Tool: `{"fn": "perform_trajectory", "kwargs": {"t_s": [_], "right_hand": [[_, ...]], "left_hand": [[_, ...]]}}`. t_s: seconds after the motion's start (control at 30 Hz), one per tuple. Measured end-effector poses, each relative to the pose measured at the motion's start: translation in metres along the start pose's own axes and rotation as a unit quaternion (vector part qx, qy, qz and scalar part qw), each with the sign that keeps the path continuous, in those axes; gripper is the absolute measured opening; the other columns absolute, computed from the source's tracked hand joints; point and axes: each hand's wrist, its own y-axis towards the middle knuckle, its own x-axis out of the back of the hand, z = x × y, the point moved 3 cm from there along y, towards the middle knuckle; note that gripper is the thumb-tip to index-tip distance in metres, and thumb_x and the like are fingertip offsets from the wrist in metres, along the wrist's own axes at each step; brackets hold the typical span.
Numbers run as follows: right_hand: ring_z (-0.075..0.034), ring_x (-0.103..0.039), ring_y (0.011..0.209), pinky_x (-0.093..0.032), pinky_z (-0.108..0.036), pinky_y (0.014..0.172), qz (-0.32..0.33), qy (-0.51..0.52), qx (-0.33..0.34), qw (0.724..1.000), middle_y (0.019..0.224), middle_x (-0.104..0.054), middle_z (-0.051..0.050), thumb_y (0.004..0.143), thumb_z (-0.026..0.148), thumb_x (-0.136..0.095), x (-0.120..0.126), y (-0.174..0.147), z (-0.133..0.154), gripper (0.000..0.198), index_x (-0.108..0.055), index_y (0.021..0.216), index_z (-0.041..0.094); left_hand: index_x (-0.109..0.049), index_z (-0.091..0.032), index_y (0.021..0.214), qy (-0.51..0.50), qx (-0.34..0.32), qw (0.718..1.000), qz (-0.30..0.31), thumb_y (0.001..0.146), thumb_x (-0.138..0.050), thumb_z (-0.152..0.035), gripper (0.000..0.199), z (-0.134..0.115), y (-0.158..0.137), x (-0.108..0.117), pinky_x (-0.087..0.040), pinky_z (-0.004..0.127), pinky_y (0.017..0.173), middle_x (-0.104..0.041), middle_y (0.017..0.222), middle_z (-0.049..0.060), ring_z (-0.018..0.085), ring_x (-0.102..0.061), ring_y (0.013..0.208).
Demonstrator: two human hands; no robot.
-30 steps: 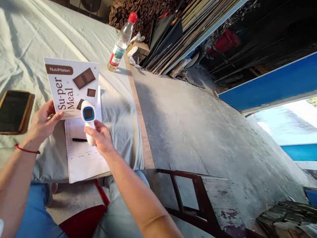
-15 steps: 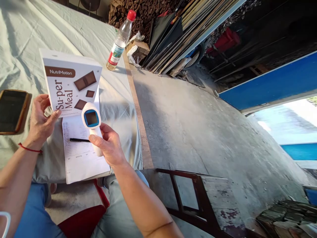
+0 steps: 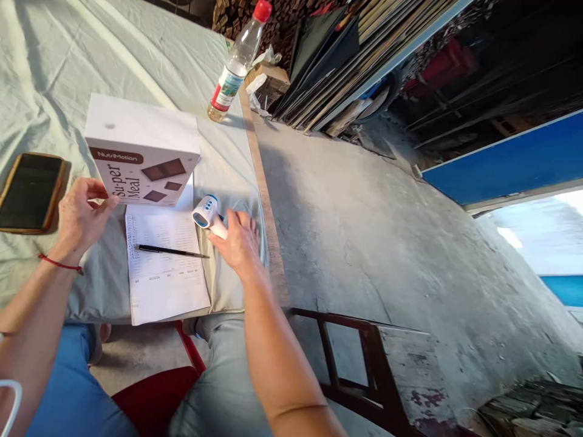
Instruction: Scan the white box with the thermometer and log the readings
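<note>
My left hand [image 3: 84, 215] pinches the lower left corner of a white box [image 3: 143, 130] with "NutriMotion Su-per Meal" printing and brown chocolate pictures. The box stands upright on the cloth, tipped slightly so that its top shows. By the table's right edge, my right hand [image 3: 239, 243] is open, fingers stretched over the cloth. Its thumb is at the handle of a white and blue infrared thermometer [image 3: 208, 211], which lies on its side. Between my hands is a printed sheet [image 3: 168, 297] with a black pen [image 3: 173, 250] across it.
Left of the box lies a phone in a brown case [image 3: 31, 191]. A bottle with a red cap [image 3: 234, 70] stands near the far right table edge. A wooden frame-like chair [image 3: 378, 364] is on the concrete floor [image 3: 332, 212] to the right. Stacked boards [image 3: 364, 54] lean beyond.
My right hand has moved right and laid the thermometer down on the cloth beside the sheet. The box has tilted so its top face shows more.
</note>
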Motion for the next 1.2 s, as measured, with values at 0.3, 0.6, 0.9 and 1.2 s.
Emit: {"fn": "perform_trajectory", "kwargs": {"t_s": [0.3, 0.6, 0.9, 1.2], "right_hand": [[-0.021, -0.066, 0.093, -0.044, -0.035, 0.089, 0.208, -0.051, 0.147, 0.966, 0.091, -0.072, -0.005, 0.091, 0.015, -0.065, -0.002, -0.029, 0.049, 0.015, -0.076, 0.084, 0.020], [-0.016, -0.061, 0.060, -0.048, -0.028, 0.057, 0.112, 0.441, 0.044, 0.890, 0.067, -0.066, -0.001, 0.073, 0.037, -0.067, -0.022, -0.046, 0.065, 0.017, -0.062, 0.075, 0.021], [-0.014, -0.055, 0.055, -0.050, -0.028, 0.058, 0.100, 0.440, 0.049, 0.891, 0.063, -0.063, 0.001, 0.071, 0.039, -0.059, -0.068, -0.068, 0.103, 0.017, -0.061, 0.075, 0.022], [-0.014, -0.054, 0.057, -0.049, -0.027, 0.064, 0.076, 0.374, 0.127, 0.915, 0.062, -0.061, 0.001, 0.079, 0.038, -0.053, -0.076, -0.069, 0.105, 0.018, -0.060, 0.072, 0.022]], "left_hand": [[-0.071, -0.018, 0.086, 0.026, -0.215, 0.964, 0.153, 0.083, -0.058, -0.044, 0.029, 0.016, -0.021, 0.002, -0.050, 0.034, 0.087, -0.064, 0.095, 0.007, 0.020, -0.062, 0.090], [-0.077, -0.025, 0.102, 0.109, -0.261, 0.922, 0.263, 0.076, -0.073, -0.045, 0.033, 0.027, -0.041, -0.005, -0.040, 0.052, 0.096, -0.058, 0.106, 0.009, 0.030, -0.054, 0.104], [-0.075, -0.025, 0.110, 0.166, -0.271, 0.908, 0.273, 0.065, -0.078, -0.047, 0.050, 0.024, -0.049, -0.011, -0.040, 0.054, 0.094, -0.056, 0.111, 0.011, 0.033, -0.052, 0.105], [-0.073, -0.024, 0.112, 0.172, -0.263, 0.903, 0.292, 0.067, -0.074, -0.047, 0.050, 0.022, -0.049, -0.012, -0.039, 0.055, 0.098, -0.054, 0.115, 0.011, 0.035, -0.049, 0.111]]}}
